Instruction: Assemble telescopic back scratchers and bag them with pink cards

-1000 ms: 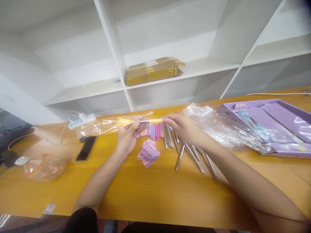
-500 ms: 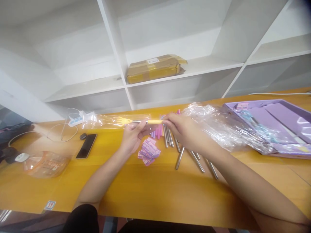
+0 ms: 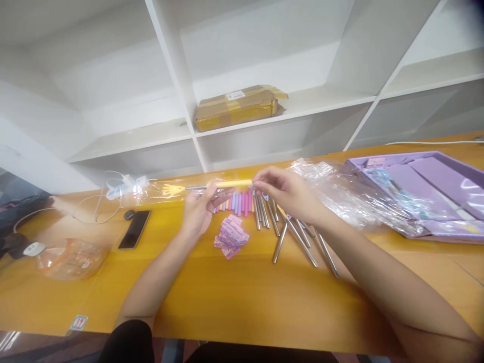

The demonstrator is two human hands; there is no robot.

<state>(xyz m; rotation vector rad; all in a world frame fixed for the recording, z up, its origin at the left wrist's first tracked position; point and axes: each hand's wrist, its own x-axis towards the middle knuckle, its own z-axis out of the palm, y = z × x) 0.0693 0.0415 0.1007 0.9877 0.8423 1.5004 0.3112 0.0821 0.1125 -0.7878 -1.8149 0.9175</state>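
We note the left hand (image 3: 198, 209) closed around the yellow back scratcher (image 3: 212, 185), gripping its handle with fingers curled; the tool is held level above the table (image 3: 234, 297), its small yellow claw pointing left inside a clear sleeve (image 3: 151, 190). The right hand (image 3: 287, 194) is partly open and holds nothing that we can see, its fingertips just beside the handle's right end. Below lie pastel handles (image 3: 238, 202), metal rods (image 3: 287, 234) and pink labels (image 3: 231, 237). A phone (image 3: 134, 229) lies left.
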